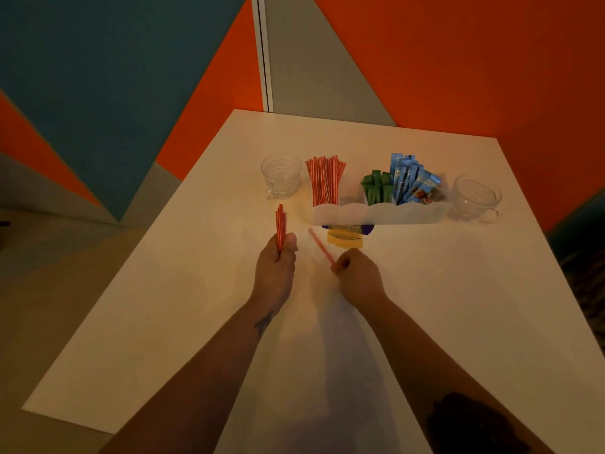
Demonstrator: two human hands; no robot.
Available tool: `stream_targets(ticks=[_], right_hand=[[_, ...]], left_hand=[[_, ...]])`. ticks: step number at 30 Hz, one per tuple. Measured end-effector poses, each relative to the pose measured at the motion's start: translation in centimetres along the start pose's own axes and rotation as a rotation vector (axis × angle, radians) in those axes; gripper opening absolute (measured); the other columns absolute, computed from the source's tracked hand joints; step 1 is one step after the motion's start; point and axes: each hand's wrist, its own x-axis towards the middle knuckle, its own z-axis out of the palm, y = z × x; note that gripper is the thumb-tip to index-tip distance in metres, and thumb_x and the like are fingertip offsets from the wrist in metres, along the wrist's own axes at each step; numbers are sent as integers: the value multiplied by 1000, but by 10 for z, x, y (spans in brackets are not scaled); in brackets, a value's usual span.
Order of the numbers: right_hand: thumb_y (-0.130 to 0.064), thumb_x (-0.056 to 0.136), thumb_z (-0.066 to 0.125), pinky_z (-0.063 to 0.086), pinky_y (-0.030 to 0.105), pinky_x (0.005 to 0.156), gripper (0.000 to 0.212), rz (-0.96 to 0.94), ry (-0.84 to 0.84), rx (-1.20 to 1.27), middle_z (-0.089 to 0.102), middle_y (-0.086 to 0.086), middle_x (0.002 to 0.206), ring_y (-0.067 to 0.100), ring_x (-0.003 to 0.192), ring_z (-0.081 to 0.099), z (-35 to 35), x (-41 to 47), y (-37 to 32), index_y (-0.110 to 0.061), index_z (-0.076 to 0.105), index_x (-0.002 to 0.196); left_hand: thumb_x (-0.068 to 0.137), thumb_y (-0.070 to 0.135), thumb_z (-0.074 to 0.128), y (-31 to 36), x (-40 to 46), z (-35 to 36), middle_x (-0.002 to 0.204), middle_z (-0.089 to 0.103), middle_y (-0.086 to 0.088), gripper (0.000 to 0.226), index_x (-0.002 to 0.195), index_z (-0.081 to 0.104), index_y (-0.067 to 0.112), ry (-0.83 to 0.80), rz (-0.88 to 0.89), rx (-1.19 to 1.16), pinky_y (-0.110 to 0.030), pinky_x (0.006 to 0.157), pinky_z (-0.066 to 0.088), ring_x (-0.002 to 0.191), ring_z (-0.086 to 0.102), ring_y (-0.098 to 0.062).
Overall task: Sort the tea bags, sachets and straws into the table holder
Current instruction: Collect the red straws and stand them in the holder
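Two forearms reach forward over the white bench [163, 322], hands apart: the left hand [276, 268] grips a small bundle of red straws [280, 224] upright, while the right hand [358, 275] pinches a single straw [320, 245] slanting up-left. Just beyond, yellow tea bags [345, 239] lie against the white holder [376, 213], which carries more straws [325, 180], green sachets [376, 188] and blue sachets [407, 178].

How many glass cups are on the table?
2: one glass cup stands left of the holder, beside the straws; the other glass cup stands at its right end.
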Motion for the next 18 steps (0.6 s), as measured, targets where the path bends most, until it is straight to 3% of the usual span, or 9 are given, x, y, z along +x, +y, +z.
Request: stream_targets(ticks=[2, 4, 6, 9, 14, 16, 18], right_hand=[[-17, 92, 55, 48, 32, 83, 4, 17, 78, 328, 62, 5, 90, 19, 81, 56, -3, -5, -6, -13, 57, 91], [-13, 91, 56, 50, 29, 70, 9, -15, 106, 498, 60, 4, 76, 16, 66, 54, -4, -12, -14, -15, 57, 82], [-12, 91, 56, 46, 22, 60, 13, -75, 98, 512, 58, 1, 70, 12, 59, 52, -3, -18, -18, -18, 56, 79], [-16, 91, 58, 43, 15, 58, 15, -124, 128, 461, 59, -5, 70, 7, 58, 53, -3, -20, -18, -21, 56, 77], [-13, 89, 60, 48, 18, 75, 7, -173, 187, 261, 62, -5, 92, 11, 84, 60, -11, -19, -13, -20, 57, 90], [-10, 86, 61, 48, 19, 80, 25, -239, 288, 382, 56, -4, 107, 14, 102, 57, -20, -25, -21, -20, 51, 106], [-17, 87, 61, 46, 21, 92, 46, -404, 298, 434, 47, -4, 129, 11, 115, 49, -27, -29, -34, -21, 42, 128]], left_hand=[[99, 34, 40, 3, -2, 8, 59, 41, 6, 25, 77, 51, 26, 10, -6, 21, -27, 52, 33, 52, 37, -11], [99, 36, 39, 4, -2, 20, 69, 50, 6, 23, 83, 55, 30, 0, 7, 33, -28, 60, 38, 62, 44, -12], [99, 37, 36, 8, -5, 32, 82, 57, 6, 24, 98, 59, 27, -27, 6, 22, -28, 69, 42, 69, 48, -9], [100, 34, 35, 14, -6, 44, 89, 59, 2, 31, 111, 56, 16, -63, -21, -1, -21, 67, 43, 76, 54, -9], [101, 26, 34, 11, -8, 46, 103, 63, -5, 32, 119, 55, 12, -114, -33, -17, -30, 83, 46, 96, 59, -18], [102, 21, 32, 9, -8, 47, 102, 65, -2, 28, 116, 56, 18, -128, -94, -127, -31, 83, 49, 94, 62, -14], [102, 18, 30, 14, -13, 47, 118, 62, -1, 33, 128, 49, 15, -184, -138, -129, -20, 89, 49, 112, 58, -13]])
